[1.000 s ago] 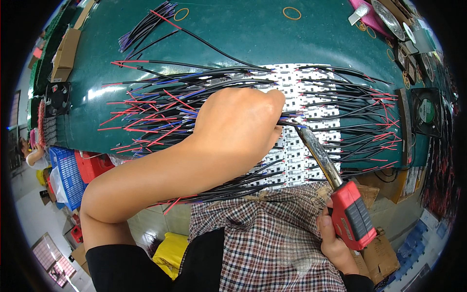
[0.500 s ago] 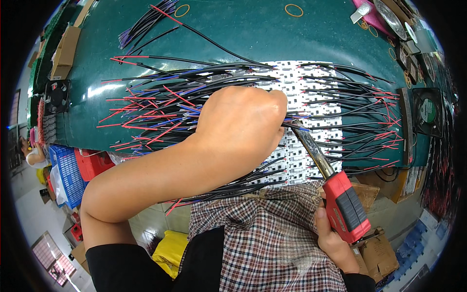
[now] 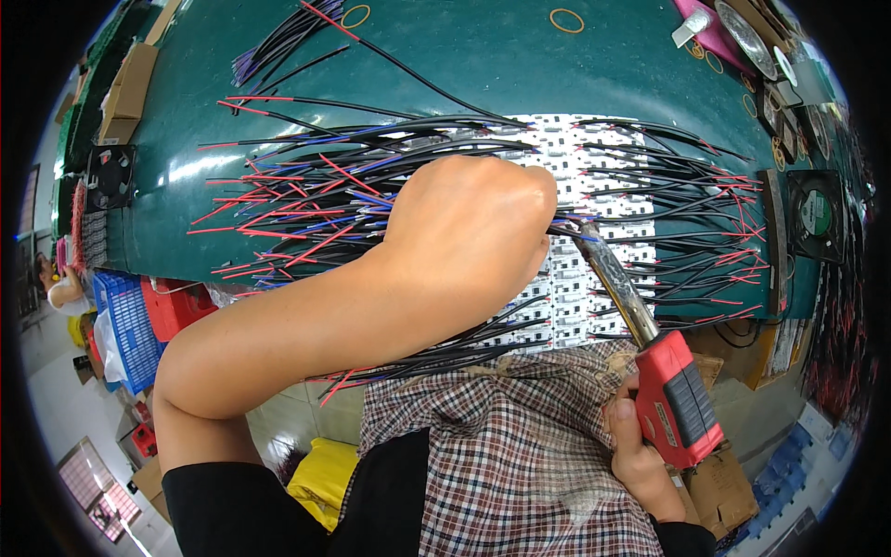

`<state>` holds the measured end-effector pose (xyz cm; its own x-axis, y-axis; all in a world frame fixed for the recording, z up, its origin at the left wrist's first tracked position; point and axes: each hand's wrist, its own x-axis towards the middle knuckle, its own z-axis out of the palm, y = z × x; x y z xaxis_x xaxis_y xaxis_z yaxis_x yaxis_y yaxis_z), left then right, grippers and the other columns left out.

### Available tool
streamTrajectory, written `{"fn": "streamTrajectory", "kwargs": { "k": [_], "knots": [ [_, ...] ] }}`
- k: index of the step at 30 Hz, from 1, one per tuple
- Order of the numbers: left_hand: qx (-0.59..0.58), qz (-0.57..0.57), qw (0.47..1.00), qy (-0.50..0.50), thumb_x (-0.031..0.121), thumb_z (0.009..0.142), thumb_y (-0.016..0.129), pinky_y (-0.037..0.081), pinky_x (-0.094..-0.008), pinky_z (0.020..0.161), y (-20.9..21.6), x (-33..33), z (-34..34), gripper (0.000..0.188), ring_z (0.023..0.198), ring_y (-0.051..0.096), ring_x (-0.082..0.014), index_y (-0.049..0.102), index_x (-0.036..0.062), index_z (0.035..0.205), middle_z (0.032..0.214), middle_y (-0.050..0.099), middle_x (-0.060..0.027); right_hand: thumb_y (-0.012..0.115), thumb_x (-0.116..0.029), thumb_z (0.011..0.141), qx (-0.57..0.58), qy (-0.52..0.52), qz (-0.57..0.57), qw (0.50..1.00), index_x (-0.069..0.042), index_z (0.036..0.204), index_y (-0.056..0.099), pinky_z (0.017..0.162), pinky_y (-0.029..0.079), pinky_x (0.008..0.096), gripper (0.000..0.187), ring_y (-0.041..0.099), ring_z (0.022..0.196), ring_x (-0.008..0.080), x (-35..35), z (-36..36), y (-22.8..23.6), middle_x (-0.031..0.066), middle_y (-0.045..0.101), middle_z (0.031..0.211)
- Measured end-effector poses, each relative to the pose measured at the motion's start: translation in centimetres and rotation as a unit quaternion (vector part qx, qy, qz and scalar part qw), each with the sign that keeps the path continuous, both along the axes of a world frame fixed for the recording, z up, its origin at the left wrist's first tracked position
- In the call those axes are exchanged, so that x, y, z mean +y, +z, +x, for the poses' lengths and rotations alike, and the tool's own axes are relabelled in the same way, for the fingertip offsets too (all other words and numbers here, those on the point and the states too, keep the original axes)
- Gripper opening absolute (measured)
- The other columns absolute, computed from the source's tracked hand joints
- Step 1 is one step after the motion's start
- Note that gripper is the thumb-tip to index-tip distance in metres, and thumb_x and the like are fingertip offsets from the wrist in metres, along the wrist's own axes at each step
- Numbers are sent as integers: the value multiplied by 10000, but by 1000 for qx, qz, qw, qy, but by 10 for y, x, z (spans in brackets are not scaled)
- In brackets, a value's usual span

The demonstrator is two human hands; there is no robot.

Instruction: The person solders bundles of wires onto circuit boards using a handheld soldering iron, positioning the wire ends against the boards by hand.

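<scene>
A white sheet of small circuit boards (image 3: 568, 278) lies on the green bench, with rows of black wires on both sides. My left hand (image 3: 469, 218) is closed over the middle of the sheet. Short black and blue wire ends (image 3: 568, 227) poke out past its fingertips, which are mostly hidden under the hand. My right hand (image 3: 640, 464), low on the right, is wrapped round the handle of a red and black soldering gun (image 3: 677, 399). The gun's metal barrel slants up to the left, its tip at the boards beside those wire ends.
Many red-tipped black wires (image 3: 278, 204) spread left of the sheet. A loose wire bundle (image 3: 283, 46) and rubber bands (image 3: 566, 20) lie at the back. Small fans stand at left (image 3: 111, 176) and right (image 3: 817, 213). A blue basket (image 3: 130, 325) sits beyond the left edge.
The soldering gun has shifted to the right, its tip moving a little away from my left fingers. My left hand has moved slightly right and away from me, still closed.
</scene>
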<state>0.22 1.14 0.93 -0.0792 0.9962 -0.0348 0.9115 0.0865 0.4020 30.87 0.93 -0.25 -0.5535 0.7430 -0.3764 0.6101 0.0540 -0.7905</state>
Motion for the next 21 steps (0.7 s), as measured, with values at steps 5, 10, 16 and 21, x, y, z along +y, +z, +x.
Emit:
{"fn": "streamTrajectory", "kwargs": {
  "k": [5,10,16,21],
  "knots": [
    [2,10,1000,5,156,750,750,525,-466,625,0,0,0,199,664,662,-385,623,3,755,687,657,-187,717,-130,867,2,-7,-11,1000,-4,1046,673,762,516,418,223,642,851,319,-3,2,-1,139,659,911],
    [-22,-13,1000,12,148,760,759,528,-464,644,-1,4,-7,185,690,675,-381,672,-8,806,705,678,-187,700,-95,884,22,-44,-72,996,-11,1060,661,753,502,402,199,634,851,293,-4,-4,0,124,646,913],
    [-12,-27,1000,2,147,765,757,528,-473,666,1,6,-8,195,706,675,-389,702,-15,858,713,682,-190,682,-91,907,31,-37,-53,997,-5,1076,653,785,505,388,191,636,874,263,-2,-6,0,118,648,920],
    [-10,-22,1000,0,144,766,742,527,-481,671,0,6,-7,175,704,670,-394,696,-10,836,711,678,-190,675,-81,913,27,-50,-101,993,1,1105,642,788,505,370,211,636,877,254,-6,-4,-1,116,645,939]
  ]
}}
